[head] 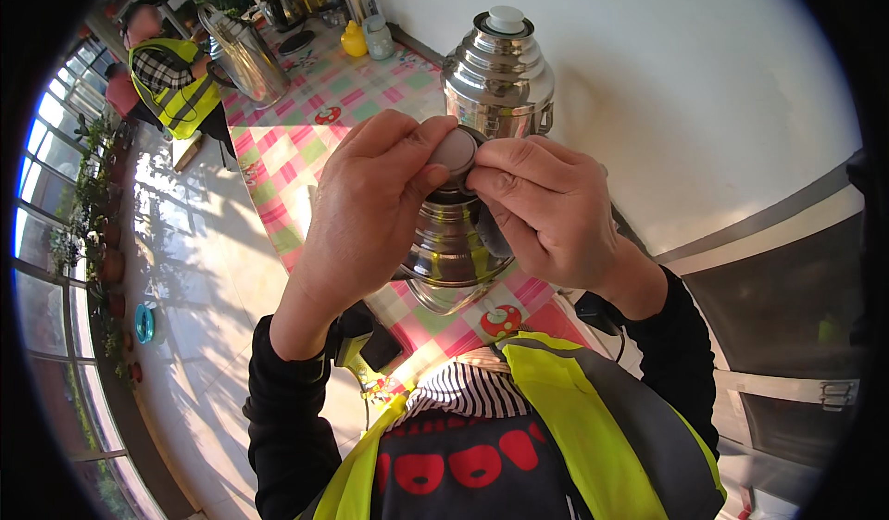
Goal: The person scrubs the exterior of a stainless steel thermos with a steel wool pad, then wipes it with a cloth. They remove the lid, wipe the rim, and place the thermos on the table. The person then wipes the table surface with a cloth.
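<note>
Between my two raised hands is a round stopper [455,152] with a pale grey top and a darker rim. My left hand [375,200] grips it from the left with thumb and fingers. The fingertips of my right hand [549,197] pinch its right rim, and a dark grey cloth [492,234] hangs beneath them. Just below stands a shiny metal vacuum flask [451,242], its upper part partly hidden by my hands. Behind it stands a second metal flask [499,79] with a white stopper [505,18] in its mouth.
A checked tablecloth [375,96] covers the table. Toward its far end stand a large metal jug [250,61], a yellow container [353,39] and a pale jar [378,37]. A person in a yellow vest [180,89] is beyond the left edge. A white wall [660,68] borders the right.
</note>
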The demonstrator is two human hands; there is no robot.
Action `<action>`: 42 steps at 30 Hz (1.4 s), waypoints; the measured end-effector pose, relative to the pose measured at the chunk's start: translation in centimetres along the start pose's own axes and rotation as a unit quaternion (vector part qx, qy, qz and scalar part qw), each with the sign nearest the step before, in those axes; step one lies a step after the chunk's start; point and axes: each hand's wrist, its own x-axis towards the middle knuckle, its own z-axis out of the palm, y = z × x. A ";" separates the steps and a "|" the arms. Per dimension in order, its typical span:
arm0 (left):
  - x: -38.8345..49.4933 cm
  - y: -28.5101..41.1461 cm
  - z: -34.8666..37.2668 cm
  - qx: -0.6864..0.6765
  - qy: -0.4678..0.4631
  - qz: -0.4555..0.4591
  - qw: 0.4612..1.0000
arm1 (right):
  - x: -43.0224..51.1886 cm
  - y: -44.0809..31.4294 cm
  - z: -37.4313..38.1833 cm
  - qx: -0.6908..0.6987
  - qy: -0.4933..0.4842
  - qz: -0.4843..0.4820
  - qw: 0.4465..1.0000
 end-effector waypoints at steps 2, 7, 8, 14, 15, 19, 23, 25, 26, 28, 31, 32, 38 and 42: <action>0.0 0.0 0.2 0.008 0.009 0.006 1.000 | -0.2 -0.2 0.0 0.001 -0.003 -0.017 1.000; -0.3 0.0 0.7 0.013 0.041 0.004 0.999 | -0.5 -0.1 0.4 -0.038 0.030 0.048 0.998; -0.3 0.1 0.8 0.012 0.047 0.001 0.999 | -0.5 -0.2 0.6 -0.047 0.041 0.058 0.996; -0.3 0.0 1.3 0.023 0.101 0.021 0.994 | -0.4 -0.2 0.8 -0.045 0.044 0.047 0.997; -0.3 0.0 1.3 0.023 0.101 0.021 0.994 | -0.4 -0.3 0.7 -0.044 0.039 0.051 0.997; -0.3 -0.1 1.5 0.014 0.110 0.028 0.993 | -0.7 -0.9 0.4 -0.006 0.009 0.028 1.000; -0.3 -0.1 1.7 0.022 0.113 0.029 0.993 | -0.5 -0.1 0.3 -0.023 0.017 0.043 0.999; -0.3 0.0 1.6 0.024 0.111 0.029 0.993 | -0.4 0.6 0.3 -0.031 0.023 0.074 0.997; -0.4 0.0 1.6 0.027 0.110 0.024 0.993 | -0.4 0.7 0.3 -0.035 0.019 0.065 0.997; -0.5 0.1 1.5 0.032 0.101 0.014 0.994 | -0.4 0.9 0.4 -0.030 0.028 0.034 0.999; -0.5 0.0 1.5 0.036 0.108 0.020 0.993 | -0.6 0.7 0.3 -0.020 0.023 0.010 0.999; -0.5 0.0 1.5 0.036 0.109 0.019 0.993 | -0.7 0.6 0.2 -0.016 0.019 0.005 1.000; -0.4 0.0 1.8 0.040 0.121 0.026 0.992 | -0.4 1.1 0.1 -0.020 0.016 0.070 0.997; -0.5 0.2 1.7 0.046 0.117 0.015 0.992 | -0.5 0.9 0.5 -0.019 0.030 0.016 0.999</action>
